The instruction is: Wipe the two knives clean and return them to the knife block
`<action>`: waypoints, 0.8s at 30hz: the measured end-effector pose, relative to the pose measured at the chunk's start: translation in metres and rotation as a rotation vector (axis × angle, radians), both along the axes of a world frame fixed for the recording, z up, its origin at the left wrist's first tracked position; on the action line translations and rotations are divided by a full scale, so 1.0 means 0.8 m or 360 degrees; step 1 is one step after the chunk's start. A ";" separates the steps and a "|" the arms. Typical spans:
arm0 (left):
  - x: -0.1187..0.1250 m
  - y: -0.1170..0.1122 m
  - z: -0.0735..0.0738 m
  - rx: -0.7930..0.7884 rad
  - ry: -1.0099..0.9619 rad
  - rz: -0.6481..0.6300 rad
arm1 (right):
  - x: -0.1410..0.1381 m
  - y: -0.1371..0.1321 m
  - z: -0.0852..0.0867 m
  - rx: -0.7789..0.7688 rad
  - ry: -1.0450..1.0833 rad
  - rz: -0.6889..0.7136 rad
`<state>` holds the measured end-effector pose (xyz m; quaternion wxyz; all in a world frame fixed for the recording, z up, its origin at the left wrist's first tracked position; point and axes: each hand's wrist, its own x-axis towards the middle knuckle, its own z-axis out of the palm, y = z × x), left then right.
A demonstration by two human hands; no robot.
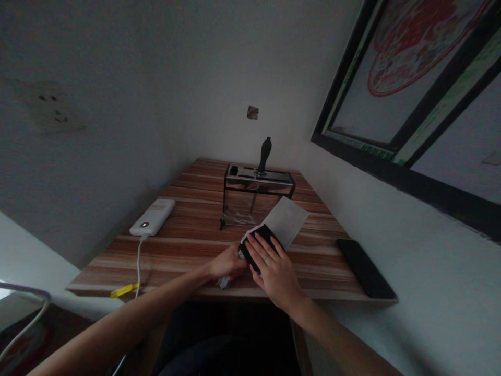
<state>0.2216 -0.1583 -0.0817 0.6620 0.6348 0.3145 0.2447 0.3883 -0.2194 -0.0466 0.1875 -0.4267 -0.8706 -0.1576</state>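
In the head view, a flat black object (251,256) with a pale edge is held between my two hands over the front of the table. Its exact kind does not show. A white paper-like sheet (287,218) sticks out from it toward the upper right. My left hand (230,262) closes on its left end, fingers partly hidden. Below that hand hangs a crumpled greyish scrap (223,282). My right hand (276,271), a ring on one finger, presses its fingers over the black face, with the thumb near the lower edge.
Behind the hands stands a clear-sided box with a metal top (260,180) and a black handle (265,154). A white power bank (153,216) with a white cable (139,263) and yellow tag (124,290) lies left. A black phone (366,267) rests at the table's (188,250) right edge.
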 end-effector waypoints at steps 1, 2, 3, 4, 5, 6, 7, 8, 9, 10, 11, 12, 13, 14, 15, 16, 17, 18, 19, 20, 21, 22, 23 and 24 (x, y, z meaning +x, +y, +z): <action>0.000 0.000 0.000 0.0014 0.0018 -0.0015 | 0.002 0.001 0.001 0.0013 -0.0003 -0.0009; 0.000 0.001 0.001 0.0020 0.0037 -0.0028 | 0.005 0.003 0.003 0.0027 -0.0005 -0.0022; -0.001 0.001 0.002 0.0018 0.0052 -0.0040 | 0.008 0.006 0.006 0.0037 -0.0008 -0.0037; -0.001 0.001 0.003 0.0011 0.0060 -0.0051 | 0.011 0.008 0.008 0.0047 -0.0008 -0.0050; -0.001 0.000 0.004 0.0004 0.0060 -0.0062 | 0.014 0.011 0.011 0.0057 -0.0005 -0.0063; -0.002 0.000 0.006 -0.0001 0.0055 -0.0071 | 0.017 0.015 0.015 0.0063 -0.0001 -0.0074; -0.002 0.000 0.007 -0.0003 0.0048 -0.0079 | 0.020 0.018 0.018 0.0066 0.0003 -0.0083; -0.002 0.000 0.008 0.0000 0.0038 -0.0086 | 0.024 0.021 0.022 0.0068 0.0005 -0.0091; -0.002 -0.001 0.008 0.0005 0.0028 -0.0090 | 0.027 0.024 0.025 0.0071 0.0008 -0.0103; -0.003 -0.001 0.009 0.0009 0.0021 -0.0095 | 0.030 0.028 0.029 0.0073 0.0007 -0.0119; -0.003 -0.001 0.010 0.0013 0.0018 -0.0099 | 0.034 0.031 0.032 0.0073 0.0001 -0.0139; -0.003 -0.002 0.010 0.0015 0.0021 -0.0103 | 0.038 0.034 0.035 0.0076 -0.0009 -0.0161; -0.004 -0.002 0.010 0.0017 0.0029 -0.0112 | 0.042 0.037 0.037 0.0083 -0.0020 -0.0184; -0.004 -0.002 0.011 0.0014 0.0037 -0.0120 | 0.046 0.041 0.040 0.0091 -0.0033 -0.0204; -0.004 -0.002 0.011 0.0009 0.0042 -0.0127 | 0.051 0.044 0.043 0.0100 -0.0046 -0.0223; -0.004 -0.002 0.010 0.0002 0.0042 -0.0132 | 0.055 0.048 0.046 0.0116 -0.0055 -0.0240; -0.004 -0.002 0.010 -0.0005 0.0036 -0.0137 | 0.060 0.052 0.049 0.0135 -0.0058 -0.0255; -0.005 -0.002 0.010 -0.0009 0.0029 -0.0143 | 0.065 0.056 0.052 0.0156 -0.0056 -0.0270; -0.005 -0.002 0.010 -0.0012 0.0022 -0.0150 | 0.070 0.060 0.055 0.0171 -0.0057 -0.0285; -0.004 -0.002 0.010 -0.0017 0.0018 -0.0157 | 0.074 0.064 0.059 0.0185 -0.0057 -0.0301; -0.004 -0.002 0.010 -0.0022 0.0017 -0.0161 | 0.078 0.067 0.062 0.0197 -0.0056 -0.0319; -0.004 -0.001 0.010 -0.0027 0.0019 -0.0160 | 0.081 0.070 0.066 0.0203 -0.0058 -0.0333; -0.004 -0.001 0.010 -0.0030 0.0022 -0.0158 | 0.083 0.072 0.069 0.0206 -0.0061 -0.0347; -0.004 -0.001 0.010 -0.0031 0.0026 -0.0157 | 0.085 0.074 0.071 0.0208 -0.0061 -0.0360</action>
